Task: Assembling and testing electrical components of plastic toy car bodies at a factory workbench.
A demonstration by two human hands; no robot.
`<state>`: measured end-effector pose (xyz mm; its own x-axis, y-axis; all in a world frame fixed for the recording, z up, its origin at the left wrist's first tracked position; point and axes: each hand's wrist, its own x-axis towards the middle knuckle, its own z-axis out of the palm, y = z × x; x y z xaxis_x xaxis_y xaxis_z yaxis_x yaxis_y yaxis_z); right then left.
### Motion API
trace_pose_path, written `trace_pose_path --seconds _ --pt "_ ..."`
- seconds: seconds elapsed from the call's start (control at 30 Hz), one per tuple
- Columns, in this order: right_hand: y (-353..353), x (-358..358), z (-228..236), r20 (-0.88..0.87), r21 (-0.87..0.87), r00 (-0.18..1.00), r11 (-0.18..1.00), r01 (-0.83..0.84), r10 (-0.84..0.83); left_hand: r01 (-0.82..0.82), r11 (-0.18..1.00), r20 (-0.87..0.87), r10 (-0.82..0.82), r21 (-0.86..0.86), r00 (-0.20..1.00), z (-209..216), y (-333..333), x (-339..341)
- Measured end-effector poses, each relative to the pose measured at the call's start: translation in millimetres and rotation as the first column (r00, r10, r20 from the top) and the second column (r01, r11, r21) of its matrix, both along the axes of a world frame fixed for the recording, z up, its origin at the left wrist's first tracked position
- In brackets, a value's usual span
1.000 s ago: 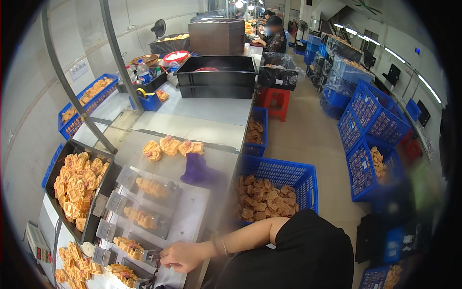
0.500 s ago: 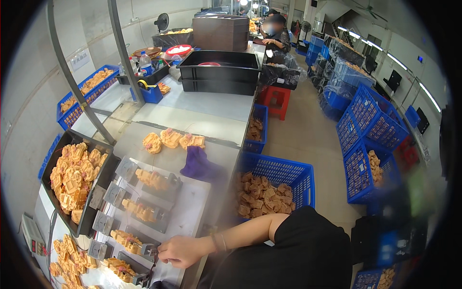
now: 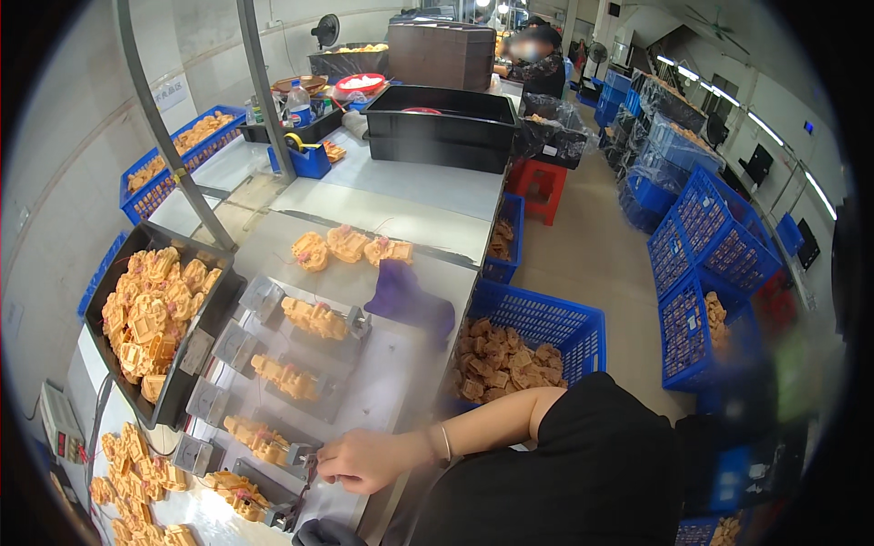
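My right hand (image 3: 362,460) is closed, fingers curled, at the dark metal end of a clamping fixture (image 3: 300,455); what its fingertips hold is hidden. In that fixture lies a tan plastic housing (image 3: 258,439) with thin wires. Further fixtures in the row hold similar housings, such as the one (image 3: 314,318) at the far end and the one (image 3: 237,494) at the near end. My left hand does not show as such; a dark, rounded shape (image 3: 328,531) at the lower edge cannot be identified.
A black tray (image 3: 208,314) heaped with tan housings stands left of the fixtures; more lie loose (image 3: 137,478) nearby. Beyond are three housings (image 3: 347,244) and a purple cloth-like piece (image 3: 410,300). A blue crate (image 3: 596,341) of housings stands right of the table.
The whole view has shifted, so the table appears farther right and slightly higher. My right hand stays at the same fixture, fingers still curled; the housings stay in place.
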<state>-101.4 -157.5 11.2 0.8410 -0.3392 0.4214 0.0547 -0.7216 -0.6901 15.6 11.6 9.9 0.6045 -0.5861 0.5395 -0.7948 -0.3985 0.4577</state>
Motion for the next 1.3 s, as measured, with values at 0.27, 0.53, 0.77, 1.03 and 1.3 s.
trace_pose_path --seconds 0.27,0.53,0.77,1.03,1.3 --pt "1 3 -1 0.016 0.033 0.999 0.999 0.037 -0.038 -0.007 1.0 0.027 0.007 -0.016 1.0 0 -1 -1" --pt "3 3 -5 0.031 0.051 0.998 0.997 0.057 -0.059 -0.007 0.999 0.024 0.008 -0.032 1.0 -2 1 -1" --pt "3 2 -5 0.036 0.035 0.998 0.998 0.056 -0.057 -0.001 0.999 0.053 0.004 -0.054 0.999 -1 -1 -2" --pt "1 4 -8 0.018 0.041 1.0 0.999 0.022 -0.023 0.044 0.995 0.09 -0.036 -0.091 0.995 -8 1 4" --pt "0 4 -7 0.014 -0.005 1.0 1.0 0.01 -0.01 0.099 0.987 0.12 -0.084 -0.125 0.989 -15 3 7"
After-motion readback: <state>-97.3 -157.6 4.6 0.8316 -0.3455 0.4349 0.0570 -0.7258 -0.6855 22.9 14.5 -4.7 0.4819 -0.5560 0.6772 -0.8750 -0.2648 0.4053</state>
